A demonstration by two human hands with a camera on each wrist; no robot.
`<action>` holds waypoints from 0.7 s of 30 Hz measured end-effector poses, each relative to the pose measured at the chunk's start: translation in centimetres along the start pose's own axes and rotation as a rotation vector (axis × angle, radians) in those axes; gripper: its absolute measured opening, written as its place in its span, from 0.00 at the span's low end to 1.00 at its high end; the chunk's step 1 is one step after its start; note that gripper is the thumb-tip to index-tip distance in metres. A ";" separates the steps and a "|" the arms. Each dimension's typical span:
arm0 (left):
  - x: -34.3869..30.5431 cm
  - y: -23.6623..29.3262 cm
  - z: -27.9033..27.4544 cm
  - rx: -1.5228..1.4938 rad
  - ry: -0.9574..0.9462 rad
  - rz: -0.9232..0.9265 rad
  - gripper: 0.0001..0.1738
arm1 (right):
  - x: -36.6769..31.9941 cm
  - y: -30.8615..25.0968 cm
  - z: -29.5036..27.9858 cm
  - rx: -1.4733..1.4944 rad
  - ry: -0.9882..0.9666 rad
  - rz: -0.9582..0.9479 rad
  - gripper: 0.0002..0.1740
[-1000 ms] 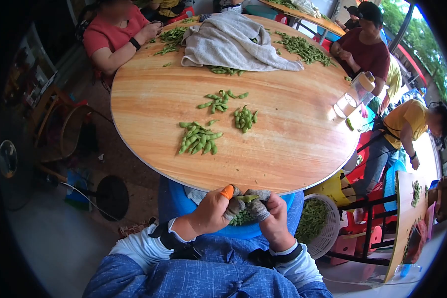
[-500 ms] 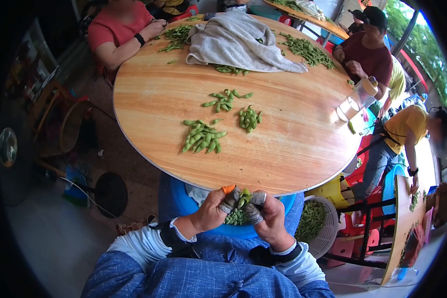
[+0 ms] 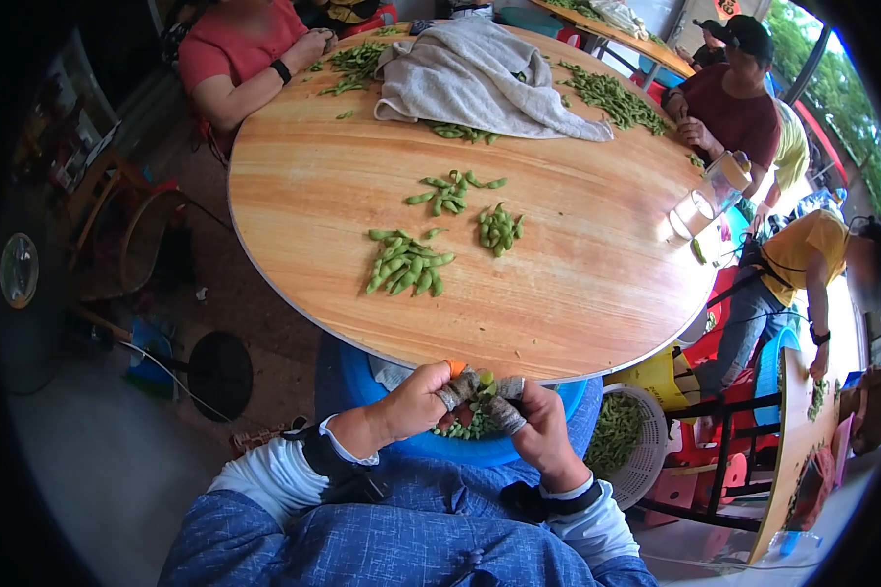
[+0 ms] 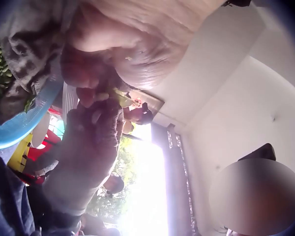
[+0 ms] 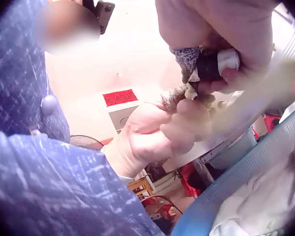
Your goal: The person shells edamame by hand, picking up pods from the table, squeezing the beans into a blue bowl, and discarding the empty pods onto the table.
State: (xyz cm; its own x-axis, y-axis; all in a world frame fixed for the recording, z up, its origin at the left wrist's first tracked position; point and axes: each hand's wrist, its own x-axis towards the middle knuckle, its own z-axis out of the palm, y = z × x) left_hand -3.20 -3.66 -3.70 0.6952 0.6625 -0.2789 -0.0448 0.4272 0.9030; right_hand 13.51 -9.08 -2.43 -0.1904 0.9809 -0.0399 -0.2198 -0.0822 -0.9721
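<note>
Both hands meet above a blue basin at the table's near edge. The left hand, with grey finger covers and one orange one, pinches a green pod from the left. From the right, the right hand, also in grey finger covers, grips the same pod. Below the fingers, shelled green beans lie in the basin beside a cloth. In the right wrist view the fingertips of both hands touch around a small green piece.
On the round table lie pod piles, a grey cloth and a clear jug. A white basket of pods stands right of the basin. Several people sit or stand around.
The pod between the fingers has turned from lying sideways to pointing upward. The view has shifted slightly, and the hands remain together over the basin.
</note>
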 end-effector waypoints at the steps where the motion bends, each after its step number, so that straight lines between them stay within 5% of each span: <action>1: 0.0 0.1 0.0 0.009 0.004 -0.003 0.12 | 0.0 -0.1 0.1 -0.157 0.000 -0.078 0.08; 3: 0.0 -0.2 0.1 -0.025 0.039 -0.027 0.12 | 0.2 -0.2 0.2 -0.472 -0.001 -0.234 0.08; 6: 0.2 -0.7 0.4 -0.183 0.106 -0.090 0.12 | 0.3 0.0 0.2 -0.551 0.001 -0.253 0.07; 12: 0.4 -1.3 0.3 -0.381 0.081 -0.105 0.12 | 0.1 1.1 0.3 -0.108 0.120 0.008 0.07; 15: 0.3 -0.7 0.6 -0.424 0.086 -0.113 0.10 | 0.2 1.3 0.2 -0.002 0.124 -0.024 0.07; 21: 0.2 -0.3 0.5 -0.348 0.098 -0.144 0.08 | 0.0 1.3 0.3 -0.373 0.102 -0.183 0.07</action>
State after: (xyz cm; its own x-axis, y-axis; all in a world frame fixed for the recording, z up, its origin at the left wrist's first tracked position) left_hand -2.71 -3.99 -3.90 0.6412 0.6288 -0.4398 -0.2038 0.6921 0.6924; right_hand 12.90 -9.26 -3.59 -0.0806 0.9873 0.1367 0.1234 0.1460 -0.9816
